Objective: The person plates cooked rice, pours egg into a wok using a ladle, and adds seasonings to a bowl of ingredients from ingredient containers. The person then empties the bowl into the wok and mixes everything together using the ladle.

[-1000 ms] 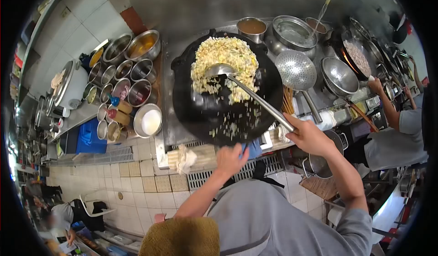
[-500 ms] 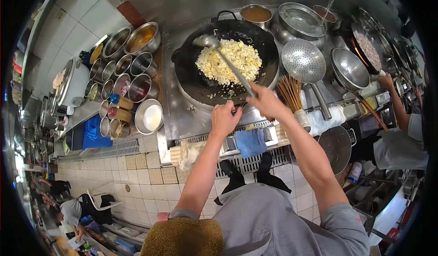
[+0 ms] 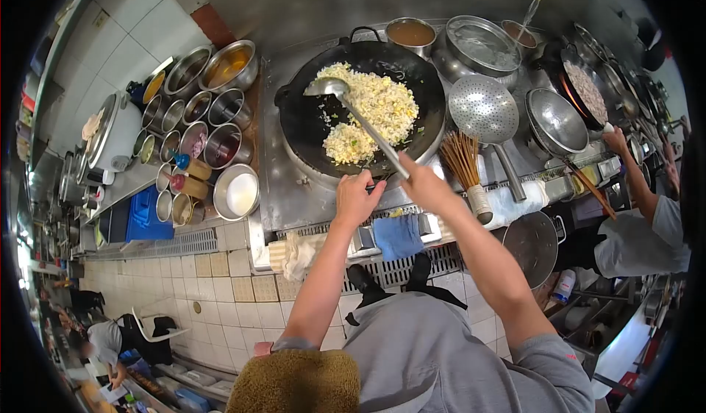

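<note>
A black wok (image 3: pixel 301 130) sits on the steel stove and holds fried rice (image 3: pixel 382 104) with yellow and green bits. My right hand (image 3: pixel 428 185) is closed around the handle of a metal ladle (image 3: pixel 328 86), whose bowl lies over the left part of the rice. At the wok's near rim, my left hand (image 3: pixel 358 196) has its fingers curled on the edge, on what looks like the near handle, mostly hidden by the fingers. A bamboo brush (image 3: pixel 462 164) and a perforated strainer (image 3: pixel 483 109) lie to the right of the wok.
Metal bowls and pots of ingredients (image 3: pixel 228 148) stand at the left, beside squeeze bottles (image 3: pixel 189 186). Behind the wok is a pot of brown liquid (image 3: pixel 410 33). A blue cloth (image 3: pixel 398 236) hangs at the front edge. A co-worker (image 3: pixel 641 225) stands at the right with another pan.
The wok, lifted and tilted earlier, now rests level on the stove. My left hand has come onto its near rim. The rice has spread, with a clump nearer me, and the ladle has dropped slightly.
</note>
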